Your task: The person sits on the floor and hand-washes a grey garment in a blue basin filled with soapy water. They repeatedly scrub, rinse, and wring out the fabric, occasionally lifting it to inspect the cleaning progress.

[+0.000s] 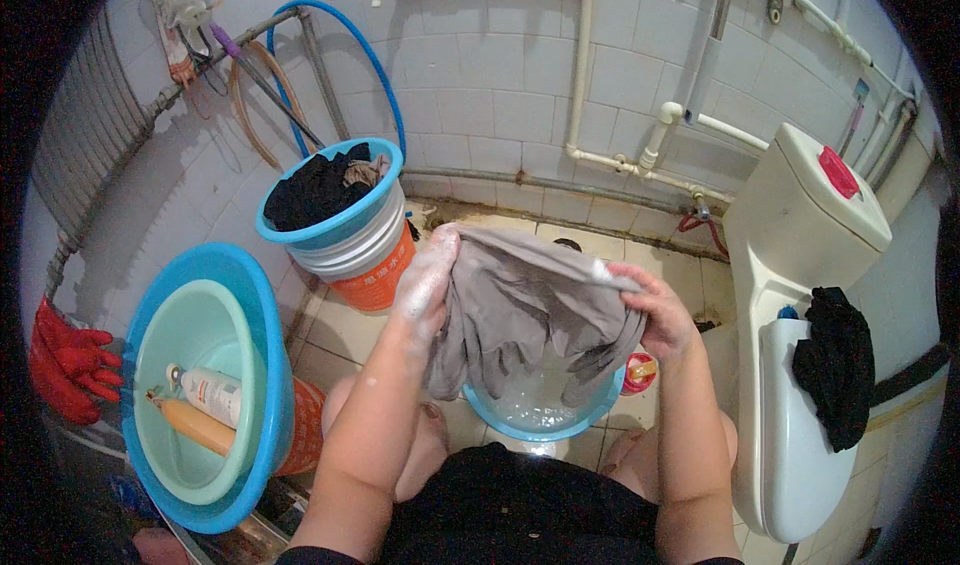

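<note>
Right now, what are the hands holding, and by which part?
Both hands grip a wet grey garment by its bunched top edge: left hand soapy at one end, right hand at the other.

Both forearms reach forward, soapy left hand (428, 270) and right hand (655, 310) raised with fingers closed.

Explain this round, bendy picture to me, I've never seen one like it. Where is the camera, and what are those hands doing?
The camera sits on a person's head and looks down, so its wide lens bends straight edges. Both forearms rise from the bottom edge. The left hand, covered in suds, and the right hand grip a wet grey garment above a small blue basin on the tiled floor. Left of it, nested basins hold two bottles; a stacked bucket holds dark clothes. On the right, a dark cloth lies on a toilet.
</note>
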`<state>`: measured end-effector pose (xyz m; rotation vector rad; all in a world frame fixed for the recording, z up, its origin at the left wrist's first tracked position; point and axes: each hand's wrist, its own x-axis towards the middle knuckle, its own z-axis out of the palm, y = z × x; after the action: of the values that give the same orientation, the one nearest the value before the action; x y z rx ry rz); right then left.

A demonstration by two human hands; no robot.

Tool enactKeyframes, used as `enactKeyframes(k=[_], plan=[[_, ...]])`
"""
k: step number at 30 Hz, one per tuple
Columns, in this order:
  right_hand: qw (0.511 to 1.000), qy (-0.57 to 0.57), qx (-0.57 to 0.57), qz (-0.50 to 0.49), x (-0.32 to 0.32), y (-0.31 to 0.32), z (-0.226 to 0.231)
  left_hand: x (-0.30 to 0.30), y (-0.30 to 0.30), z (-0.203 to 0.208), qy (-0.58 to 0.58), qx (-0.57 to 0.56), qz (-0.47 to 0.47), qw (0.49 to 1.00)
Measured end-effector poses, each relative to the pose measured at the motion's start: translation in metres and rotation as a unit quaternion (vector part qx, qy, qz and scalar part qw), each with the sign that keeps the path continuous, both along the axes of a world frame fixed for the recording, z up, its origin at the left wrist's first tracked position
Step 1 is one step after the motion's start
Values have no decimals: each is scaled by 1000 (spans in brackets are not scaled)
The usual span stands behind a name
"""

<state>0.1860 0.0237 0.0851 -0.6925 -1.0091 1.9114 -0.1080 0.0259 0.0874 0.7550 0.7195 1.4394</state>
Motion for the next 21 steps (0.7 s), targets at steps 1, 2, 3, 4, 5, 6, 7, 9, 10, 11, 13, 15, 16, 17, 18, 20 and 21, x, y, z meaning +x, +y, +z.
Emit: enactKeyframes(k=[1,2,3,4,5,6,7,9,10,11,13,15,16,17,18,20,21], plan=[[1000,-19,0,25,0,-2,0,1,-2,2,-26,21,-1,999],[998,-38,1,50,-1,-4,-1,3,-3,4,-53,43,-3,998],[997,-61,6,55,-5,-5,-2,4,-3,2,-39,57,17,997],[995,-84,11,60,-12,-6,-3,6,-4,1,-24,71,36,996],[992,-108,17,65,-19,-7,-5,8,-4,-1,-10,86,56,995],[990,-124,22,63,-27,-5,-13,12,-3,-3,-17,82,49,995],[987,-146,16,67,-31,-6,-16,16,-2,-4,-6,94,35,995],[979,-190,6,78,-42,-7,-19,22,-1,-5,14,117,8,993],[972,-212,42,96,-49,-9,-22,23,-1,-6,23,120,14,992],[973,-216,31,72,-52,-9,-25,24,-1,-5,32,124,20,992],[974,-223,9,22,-55,-8,-28,26,-3,0,49,130,32,990],[985,-163,-21,-43,-51,-3,-23,25,-4,4,57,125,48,989],[988,-135,-30,-70,-48,1,-22,21,0,-2,82,129,52,987],[989,-107,-38,-97,-47,4,-21,19,2,-4,107,133,57,984],[990,-84,-37,-107,-49,1,-12,22,-2,0,104,81,69,989],[991,-59,-44,-114,-53,-1,-8,18,5,-17,116,87,71,987],[991,-47,-46,-117,-54,-2,-7,16,7,-23,121,90,72,986]])
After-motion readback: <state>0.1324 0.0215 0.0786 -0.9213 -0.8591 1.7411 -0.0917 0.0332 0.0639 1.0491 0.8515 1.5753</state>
